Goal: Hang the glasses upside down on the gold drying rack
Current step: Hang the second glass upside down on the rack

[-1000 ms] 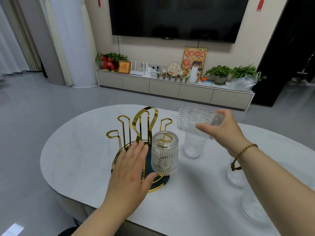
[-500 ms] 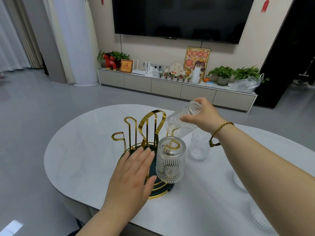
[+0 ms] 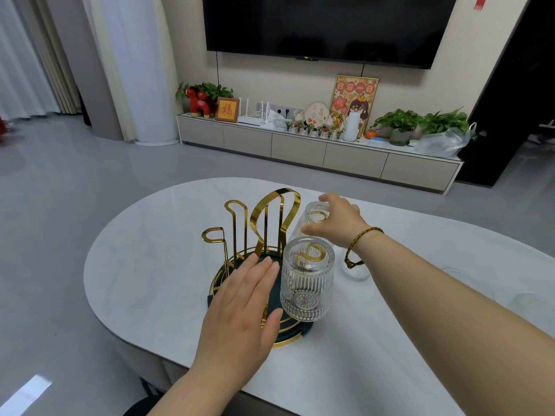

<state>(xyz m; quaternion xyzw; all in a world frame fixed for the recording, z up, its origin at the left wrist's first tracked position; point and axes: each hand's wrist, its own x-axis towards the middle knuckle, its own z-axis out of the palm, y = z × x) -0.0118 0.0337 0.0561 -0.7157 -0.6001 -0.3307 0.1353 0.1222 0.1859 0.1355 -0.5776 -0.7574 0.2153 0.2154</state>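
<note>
Head view: our right hand (image 3: 336, 225) grips the inverted ribbed glass (image 3: 306, 226) over a peg of the gold drying rack (image 3: 264, 235); left hand (image 3: 240, 307), fingers together, steadies its base. We should lower straight, then release.

Tilted glass (image 3: 312, 223) now upside down over rack (image 3: 270, 217)

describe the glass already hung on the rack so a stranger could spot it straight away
On the white oval table stands a gold drying rack on a dark round base. The ribbed glass hangs upside down on its nearest peg, beside the left hand. Unlike the glass under the right hand, nothing grips it.
</note>
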